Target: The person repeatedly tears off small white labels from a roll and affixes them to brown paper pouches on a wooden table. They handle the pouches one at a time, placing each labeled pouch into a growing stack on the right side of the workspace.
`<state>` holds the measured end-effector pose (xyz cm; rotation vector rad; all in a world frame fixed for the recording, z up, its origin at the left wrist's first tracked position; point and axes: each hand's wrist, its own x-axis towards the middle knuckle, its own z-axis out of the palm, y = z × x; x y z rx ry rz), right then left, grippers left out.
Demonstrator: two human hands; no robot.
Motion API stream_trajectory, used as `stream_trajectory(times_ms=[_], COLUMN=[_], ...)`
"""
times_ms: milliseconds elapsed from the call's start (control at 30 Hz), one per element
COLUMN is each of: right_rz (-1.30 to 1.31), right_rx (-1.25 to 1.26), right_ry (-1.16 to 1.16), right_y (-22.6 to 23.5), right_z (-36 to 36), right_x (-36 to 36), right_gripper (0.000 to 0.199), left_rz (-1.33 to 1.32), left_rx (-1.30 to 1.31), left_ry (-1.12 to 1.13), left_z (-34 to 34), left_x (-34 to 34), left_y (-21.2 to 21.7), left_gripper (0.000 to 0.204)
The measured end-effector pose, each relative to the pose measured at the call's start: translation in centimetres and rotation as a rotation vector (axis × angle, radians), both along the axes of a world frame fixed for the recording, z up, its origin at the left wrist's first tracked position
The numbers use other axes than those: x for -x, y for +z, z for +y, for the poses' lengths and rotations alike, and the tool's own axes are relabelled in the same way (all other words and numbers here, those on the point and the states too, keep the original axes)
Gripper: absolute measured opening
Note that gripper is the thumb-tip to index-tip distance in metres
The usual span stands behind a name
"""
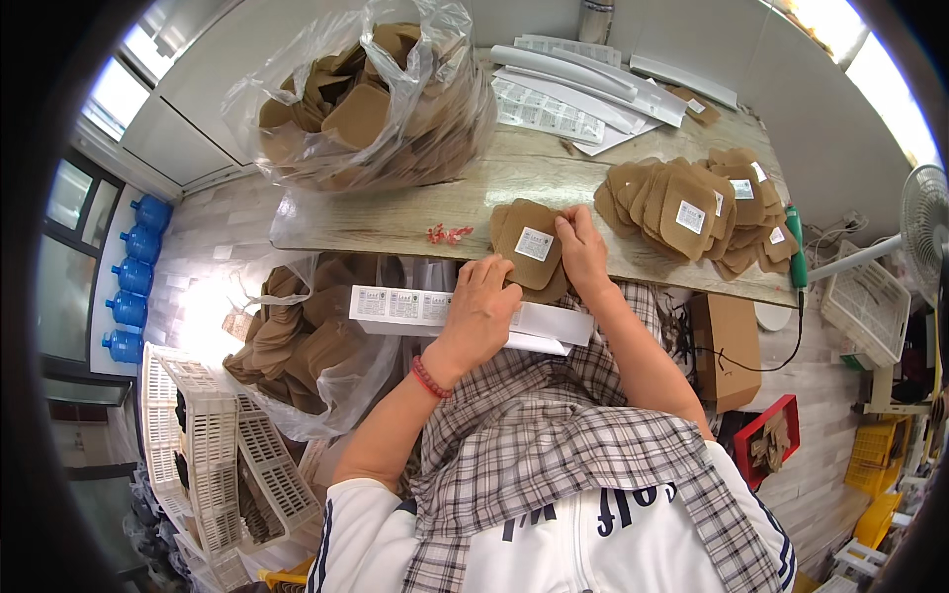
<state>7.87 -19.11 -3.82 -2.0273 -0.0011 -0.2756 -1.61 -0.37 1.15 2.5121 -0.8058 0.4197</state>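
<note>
A small stack of brown rounded flat pieces [516, 215] lies at the table's near edge, the top one bearing a white square label [534, 244]. My right hand [585, 259] is closed on the stack's right edge, thumb on top. Curled over a white strip of printed labels [395, 305], my left hand [476, 314] has its fingertips at the lower left of the top piece. This strip stretches out to both sides beneath the left hand, over my lap. What lies under the left palm is hidden.
A pile of labelled brown pieces [682, 208] sits on the right, beside a green-handled tool [795, 242]. At the back are a clear bag of pieces [395, 119] and label sheets [554, 107]. Red-white scraps [450, 234] lie left. Another filled bag [306, 346] stands below.
</note>
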Motion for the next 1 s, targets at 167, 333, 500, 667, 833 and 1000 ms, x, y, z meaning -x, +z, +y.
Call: stream_trajectory(times_ms=[167, 333, 500, 667, 833, 1000], right_rz=[-0.056, -0.188, -0.440, -0.775, -0.435, -0.196], right_rx=[-0.458, -0.726, -0.429, 0.564, 0.360, 0.411], right_ry=[0.008, -0.144, -0.595, -0.456, 0.271, 0.298], right_y=[1.0, 4.6, 9.1, 8.8, 3.1, 1.0], right_z=[-1.1, -4.4, -13.5, -11.3, -2.0, -0.3], right_x=[-0.7, -2.0, -3.1, -0.4, 0.1, -1.9], right_gripper=[0.017, 0.012, 0.031, 0.050, 0.035, 0.035], left_rz=[0.048, 0.061, 0.066, 0.089, 0.173, 0.184], left_rx=[-0.052, -0.052, -0.075, -0.060, -0.029, 0.001], left_ry=[0.010, 0.031, 0.053, 0.064, 0.024, -0.009], left_z=[0.0, 0.1, -0.1, -0.2, -0.6, -0.4], left_x=[-0.4, -0.7, -1.3, -1.7, -1.0, -0.3], left_y=[-0.7, -1.2, -1.7, -2.2, -1.4, -1.2], left_gripper=[0.011, 0.011, 0.010, 0.011, 0.010, 0.010])
